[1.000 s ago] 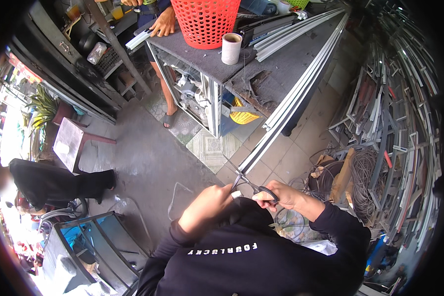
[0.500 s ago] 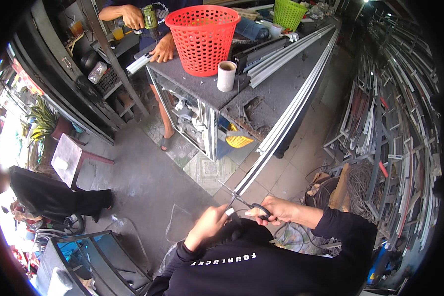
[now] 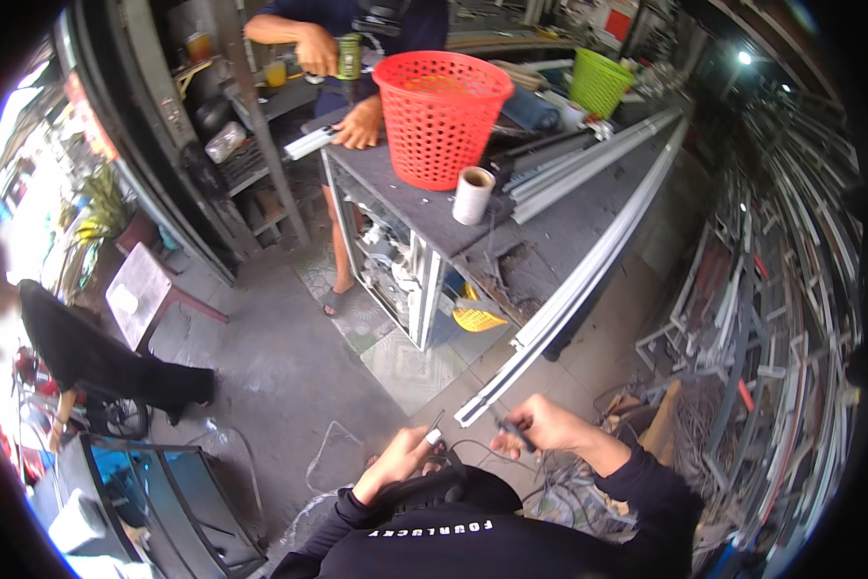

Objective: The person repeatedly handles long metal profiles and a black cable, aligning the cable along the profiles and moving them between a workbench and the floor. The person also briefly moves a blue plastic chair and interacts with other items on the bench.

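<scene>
My right hand [image 3: 540, 427] is closed around dark-handled scissors [image 3: 516, 434], just beside the near end of the long white metal profiles [image 3: 588, 270]. My left hand [image 3: 402, 457] is closed, pinching a thin dark strip [image 3: 439, 422] whose tip points up past the fingers. Something small and white [image 3: 434, 436] shows at those fingertips; I cannot tell what it is. The scissors and the strip are apart. A dark cord [image 3: 477, 446] curves between my hands.
Ahead, a workbench [image 3: 386, 183] carries a red basket [image 3: 444, 121], a roll [image 3: 473, 196] and a green basket [image 3: 600, 85]. Behind it a co-worker's hands hold a drill [image 3: 348, 60] and a short profile [image 3: 310, 144]. Racked metal bars [image 3: 743, 318] line the right; a stool [image 3: 144, 289] stands left.
The scissors have come away from the strip, and my right hand has turned slightly. The strip's tip stays in my left hand. My view has shifted, so the bench sits lower and further right.
</scene>
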{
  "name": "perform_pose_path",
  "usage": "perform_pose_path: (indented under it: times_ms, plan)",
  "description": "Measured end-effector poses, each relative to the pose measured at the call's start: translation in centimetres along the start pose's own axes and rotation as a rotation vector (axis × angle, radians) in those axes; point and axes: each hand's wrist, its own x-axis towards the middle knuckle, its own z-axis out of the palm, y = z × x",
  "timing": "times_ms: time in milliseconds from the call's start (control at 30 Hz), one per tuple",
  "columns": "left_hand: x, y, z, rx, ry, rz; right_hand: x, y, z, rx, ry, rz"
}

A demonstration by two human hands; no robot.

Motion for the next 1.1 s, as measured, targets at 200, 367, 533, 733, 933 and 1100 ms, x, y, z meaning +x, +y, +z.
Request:
perform_pose_path:
  times_ms: [200,367,533,733,933,1100]
  plan:
    - [0.6,-3.2,0.5,0.049,0.101,0.057,6.0,-3.5,-6.7,0.163,0.596,-0.394]
    - [0.2,-4.2,0.5,0.145,0.122,0.006,13.4,-3.2,-14.4,0.385,0.850,-0.381]
    - [-0.7,-5.0,0.8,0.116,0.143,-0.061,18.6,-0.1,-17.4,0.590,0.720,-0.452]
    - [-2.0,-5.9,0.3,-0.212,0.207,-0.021,14.7,-2.3,-11.6,0.231,0.945,-0.570]
    - [-3.4,-1.3,-1.1,-0.381,0.252,0.356,3.4,-1.4,2.6,0.159,0.241,-0.622]
    - [-4.1,5.3,-1.3,-0.243,-0.008,0.726,1.7,2.4,8.1,-0.053,0.040,-0.601]
